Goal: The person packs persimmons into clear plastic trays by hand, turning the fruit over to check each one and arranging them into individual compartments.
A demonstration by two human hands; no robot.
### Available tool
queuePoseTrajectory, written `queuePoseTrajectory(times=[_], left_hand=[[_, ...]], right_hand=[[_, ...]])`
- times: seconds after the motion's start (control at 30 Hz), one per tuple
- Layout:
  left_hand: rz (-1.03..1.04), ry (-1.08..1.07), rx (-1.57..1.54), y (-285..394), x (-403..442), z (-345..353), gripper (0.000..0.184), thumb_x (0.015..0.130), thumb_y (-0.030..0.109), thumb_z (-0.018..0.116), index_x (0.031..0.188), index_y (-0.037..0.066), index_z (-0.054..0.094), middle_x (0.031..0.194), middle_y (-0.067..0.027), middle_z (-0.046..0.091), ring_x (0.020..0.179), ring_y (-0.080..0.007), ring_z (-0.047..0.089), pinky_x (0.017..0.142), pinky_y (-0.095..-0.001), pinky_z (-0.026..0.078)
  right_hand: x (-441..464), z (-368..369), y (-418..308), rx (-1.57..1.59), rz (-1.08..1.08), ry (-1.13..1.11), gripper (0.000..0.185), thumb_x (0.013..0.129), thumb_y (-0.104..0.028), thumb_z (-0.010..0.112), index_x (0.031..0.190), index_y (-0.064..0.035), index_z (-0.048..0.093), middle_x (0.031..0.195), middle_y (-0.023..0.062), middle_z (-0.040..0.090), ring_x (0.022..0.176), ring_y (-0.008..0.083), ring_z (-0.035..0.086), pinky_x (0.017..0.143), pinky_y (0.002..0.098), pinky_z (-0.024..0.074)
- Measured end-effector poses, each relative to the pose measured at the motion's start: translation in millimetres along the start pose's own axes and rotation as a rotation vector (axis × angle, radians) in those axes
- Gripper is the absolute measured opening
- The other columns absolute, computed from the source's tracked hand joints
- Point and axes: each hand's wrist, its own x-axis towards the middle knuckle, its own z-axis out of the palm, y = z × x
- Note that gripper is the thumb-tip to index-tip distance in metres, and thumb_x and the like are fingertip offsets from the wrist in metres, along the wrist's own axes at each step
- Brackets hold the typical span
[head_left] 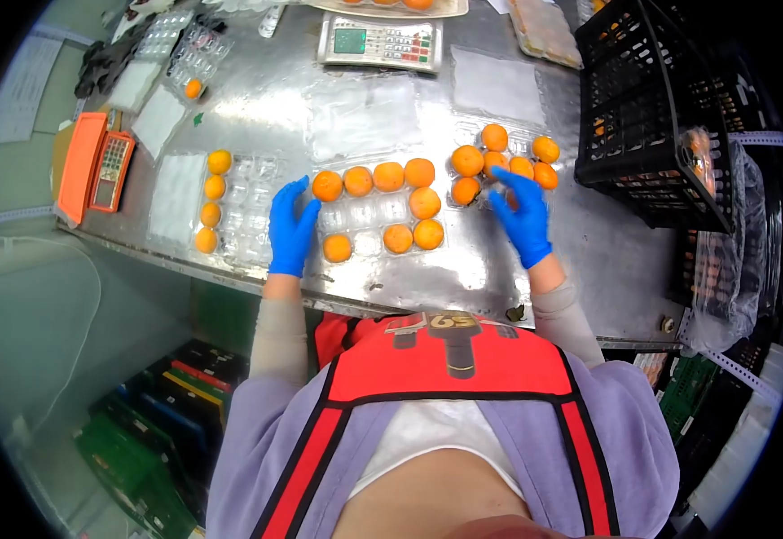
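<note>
In a blue glove, my left hand (293, 226) is beside the left edge of the middle clear tray (356, 216), its fingers apart and nothing in it. That tray has orange fruits (357, 181) along its far row, more at its right side and one at the near left corner. My right hand (522, 216), also gloved in blue, is over the near side of a group of orange fruits (467, 161) on the right, fingers apart; one fruit lies right at its fingertips. Left of my left hand, another clear tray (252, 198) has a column of orange fruits (215, 187).
A scale (381, 42) stands at the back of the metal table (589, 269). The black crate (629, 117) is at the right, an orange scale (95, 171) at the left. Clear lids (365, 117) lie behind the trays. Green crates (131, 458) are below, lower left.
</note>
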Motion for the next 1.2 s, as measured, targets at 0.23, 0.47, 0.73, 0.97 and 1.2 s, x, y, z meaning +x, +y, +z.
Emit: queuePoseTrajectory(times=[0.23,0.47,0.73,0.97,1.2], left_hand=[[-0.070,0.072,-0.151,-4,-21,-6,0.042,0.079,0.008,0.066,0.118,0.002,0.055,0.119,-0.0123,0.054,0.112,-0.0247,0.050,0.098,-0.0354,0.040],[-0.186,0.063,-0.202,-5,-42,-17,0.043,0.078,0.010,0.068,0.118,0.003,0.055,0.116,-0.0123,0.055,0.110,-0.0249,0.052,0.096,-0.0350,0.041],[0.037,0.053,0.096,28,-44,-1,0.041,0.079,0.011,0.066,0.119,0.006,0.057,0.117,-0.0132,0.055,0.112,-0.0268,0.050,0.097,-0.0382,0.039],[0.027,0.118,0.113,26,-31,-4,0.043,0.076,0.013,0.067,0.118,0.009,0.059,0.116,-0.0148,0.056,0.113,-0.0316,0.049,0.097,-0.0410,0.039],[0.075,0.076,0.272,35,-6,-1,0.052,0.073,0.020,0.070,0.122,0.010,0.056,0.121,-0.0184,0.053,0.113,-0.0344,0.048,0.097,-0.0430,0.039]], right_hand=[[0,38,-10,-0.205,-0.163,-0.060,0.035,0.076,-0.019,0.066,0.109,-0.0101,0.060,0.102,0.0138,0.059,0.093,0.0334,0.056,0.079,0.0400,0.0461],[-12,31,-2,-0.068,-0.065,-0.050,0.040,0.075,-0.015,0.067,0.112,-0.0054,0.053,0.107,0.0130,0.057,0.097,0.0298,0.057,0.084,0.0373,0.0459],[-7,84,-69,0.387,-0.336,-0.205,0.048,0.075,-0.004,0.063,0.122,-0.0087,0.054,0.118,0.0118,0.051,0.108,0.0278,0.053,0.091,0.0353,0.0441],[-4,93,-66,-0.130,-0.573,-0.056,0.034,0.072,-0.014,0.065,0.105,-0.0098,0.058,0.105,0.0107,0.058,0.093,0.0322,0.056,0.077,0.0411,0.0452],[21,58,-43,-0.014,-0.343,0.171,0.036,0.076,-0.012,0.063,0.111,-0.0076,0.057,0.099,0.0118,0.058,0.091,0.0312,0.055,0.079,0.0402,0.0441]])
